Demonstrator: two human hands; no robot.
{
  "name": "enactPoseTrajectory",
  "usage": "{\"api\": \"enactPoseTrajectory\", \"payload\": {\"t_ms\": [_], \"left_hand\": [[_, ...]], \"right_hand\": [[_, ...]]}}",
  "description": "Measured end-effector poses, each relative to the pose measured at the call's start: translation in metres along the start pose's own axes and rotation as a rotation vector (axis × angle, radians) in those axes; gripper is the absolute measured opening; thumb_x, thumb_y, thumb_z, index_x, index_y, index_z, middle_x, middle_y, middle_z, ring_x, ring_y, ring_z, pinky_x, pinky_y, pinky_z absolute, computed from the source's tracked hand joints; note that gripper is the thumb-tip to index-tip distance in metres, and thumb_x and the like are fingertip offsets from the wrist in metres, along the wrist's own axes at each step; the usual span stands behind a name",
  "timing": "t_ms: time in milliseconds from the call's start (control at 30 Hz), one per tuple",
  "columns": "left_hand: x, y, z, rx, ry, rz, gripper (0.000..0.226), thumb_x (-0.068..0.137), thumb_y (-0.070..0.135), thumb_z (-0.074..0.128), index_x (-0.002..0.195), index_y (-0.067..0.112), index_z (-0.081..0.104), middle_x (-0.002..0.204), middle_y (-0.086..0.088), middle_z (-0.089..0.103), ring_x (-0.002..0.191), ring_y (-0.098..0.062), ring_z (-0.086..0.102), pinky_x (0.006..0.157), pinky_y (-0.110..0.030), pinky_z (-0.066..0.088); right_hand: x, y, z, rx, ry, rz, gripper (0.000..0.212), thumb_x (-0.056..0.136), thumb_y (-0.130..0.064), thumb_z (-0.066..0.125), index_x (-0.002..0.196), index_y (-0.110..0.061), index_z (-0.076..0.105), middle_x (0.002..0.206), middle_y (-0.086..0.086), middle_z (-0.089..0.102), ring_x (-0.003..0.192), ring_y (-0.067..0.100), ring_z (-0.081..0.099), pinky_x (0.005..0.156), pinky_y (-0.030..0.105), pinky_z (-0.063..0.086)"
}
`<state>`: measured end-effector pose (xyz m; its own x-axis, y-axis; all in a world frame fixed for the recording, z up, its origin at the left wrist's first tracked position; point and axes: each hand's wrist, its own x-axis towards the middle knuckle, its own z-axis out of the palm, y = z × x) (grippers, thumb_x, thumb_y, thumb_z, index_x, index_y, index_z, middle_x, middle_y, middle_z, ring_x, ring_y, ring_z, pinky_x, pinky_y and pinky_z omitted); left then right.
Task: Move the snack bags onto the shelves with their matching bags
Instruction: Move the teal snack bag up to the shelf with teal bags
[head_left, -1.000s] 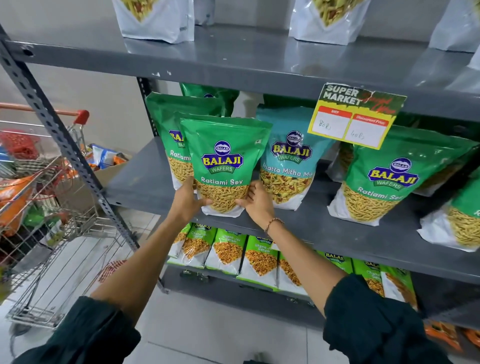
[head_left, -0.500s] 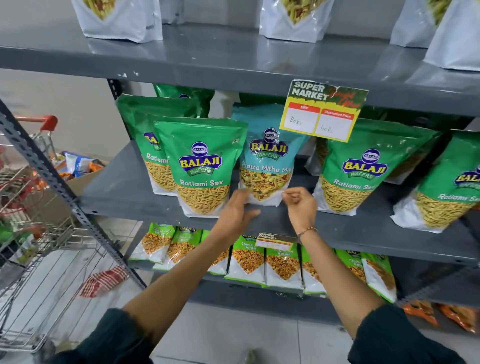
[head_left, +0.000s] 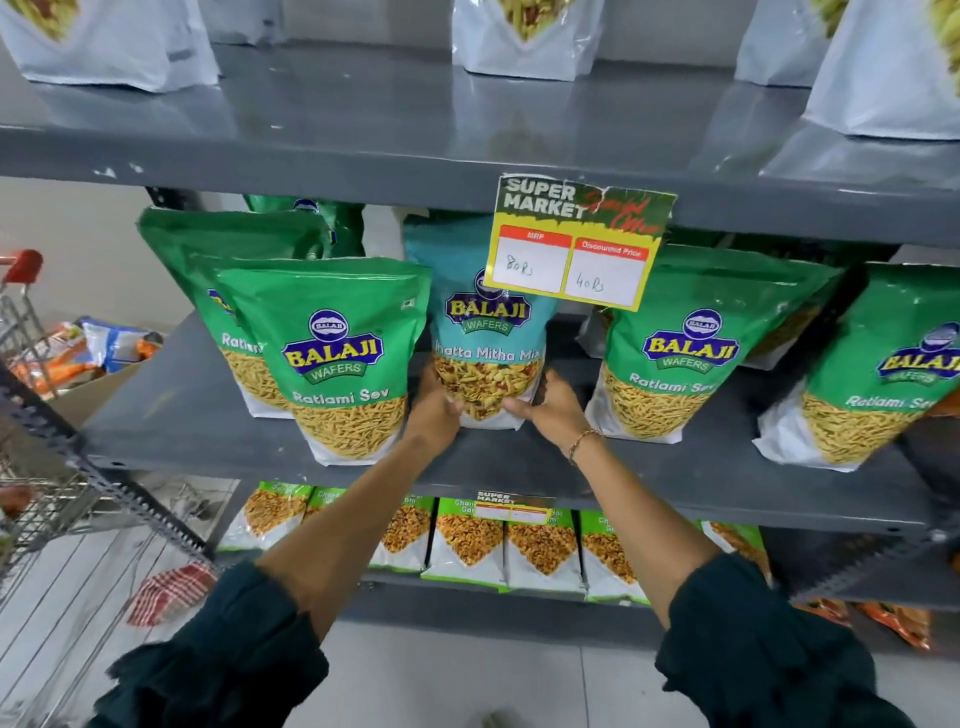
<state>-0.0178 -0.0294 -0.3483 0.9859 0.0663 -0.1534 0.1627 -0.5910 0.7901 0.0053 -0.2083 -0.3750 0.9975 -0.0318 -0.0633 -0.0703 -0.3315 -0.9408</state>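
Setting: grey metal shop shelving (head_left: 363, 135) in tiers, pale tiled floor below, wire shopping trolley (head_left: 31, 467) with a red handle at the left edge.
Middle shelf: dark grey steel shelf (head_left: 171, 415) carrying a row of upright pouches, most of them green.
Task bag: teal plastic "Balaji Wafers Khatta Mitha Mix" pouch (head_left: 488, 332), upright on the middle shelf, between green pouches on either side, its top partly covered by the price card.
Left hand: left hand (head_left: 434, 408) pressed to the teal pouch's lower left corner, fingers closed around that edge.
Right hand: right hand (head_left: 553, 402) at the pouch's lower right corner, fingers curled onto the bag, thumb across the front; a thin bracelet (head_left: 584, 441) sits at the wrist.
Neighbours: green "Ratlami Sev" pouch (head_left: 337, 358) just left, standing in front of another like it; a further green "Ratlami Sev" pouch (head_left: 680, 353) just right, and one more at the frame's right edge.
Price card: yellow and green "Super Market" card (head_left: 576, 244) hanging from the upper shelf's lip, handwritten 80 Rs and 40 Rs.
Upper shelf: white pouches (head_left: 114, 47), tops cut off by the frame.
Lower shelf: small green-and-white packets (head_left: 467, 540) in a close row.
Sleeves: dark green cuffs (head_left: 223, 649) pushed up both forearms.
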Motion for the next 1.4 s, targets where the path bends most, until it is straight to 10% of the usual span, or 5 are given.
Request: {"api": "enactPoseTrajectory", "payload": {"t_ms": [567,733,933,1100,1400], "left_hand": [[-0.055,0.003,-0.005,-0.044,-0.121,0.287,0.054,0.083,0.005,0.065,0.128,0.01,0.037,0.125,-0.007,0.059,0.118,-0.024,0.051,0.087,-0.027,0.038],[-0.096,-0.001,-0.008,-0.004,-0.138,0.369,0.048,0.079,0.007,0.069,0.118,0.01,0.041,0.102,-0.013,0.062,0.097,-0.031,0.059,0.076,-0.039,0.048],[-0.145,0.015,-0.027,-0.04,-0.113,0.456,0.046,0.073,0.005,0.075,0.102,0.015,0.041,0.085,-0.002,0.062,0.074,-0.012,0.062,0.062,-0.015,0.051],[-0.175,0.042,-0.067,-0.049,-0.105,0.546,0.061,0.065,0.017,0.083,0.112,0.02,0.045,0.101,-0.007,0.062,0.087,-0.027,0.062,0.084,-0.052,0.054],[-0.197,0.109,-0.158,-0.159,-0.047,0.678,0.054,0.064,0.011,0.083,0.106,0.014,0.049,0.089,0.011,0.058,0.083,-0.006,0.056,0.072,-0.013,0.053]], "right_hand": [[-0.116,0.015,0.001,-0.018,0.445,-0.125,0.039,0.067,-0.022,0.079,0.101,-0.012,0.06,0.089,0.005,0.072,0.084,0.019,0.068,0.073,0.045,0.058],[-0.169,0.012,-0.003,0.016,0.476,-0.158,0.032,0.069,-0.011,0.077,0.097,-0.009,0.061,0.085,-0.001,0.068,0.083,0.016,0.067,0.074,0.036,0.058],[-0.216,-0.015,-0.026,-0.003,0.461,-0.213,0.037,0.065,-0.017,0.08,0.096,-0.014,0.061,0.093,0.008,0.071,0.09,0.024,0.067,0.081,0.044,0.056],[-0.239,-0.069,-0.05,-0.093,0.427,-0.331,0.044,0.061,-0.021,0.083,0.098,-0.009,0.063,0.093,0.011,0.072,0.086,0.022,0.067,0.082,0.039,0.055],[-0.245,-0.182,-0.082,-0.059,0.348,-0.504,0.038,0.056,-0.025,0.086,0.088,-0.015,0.069,0.088,0.0,0.074,0.079,0.009,0.068,0.074,0.024,0.055]]}}
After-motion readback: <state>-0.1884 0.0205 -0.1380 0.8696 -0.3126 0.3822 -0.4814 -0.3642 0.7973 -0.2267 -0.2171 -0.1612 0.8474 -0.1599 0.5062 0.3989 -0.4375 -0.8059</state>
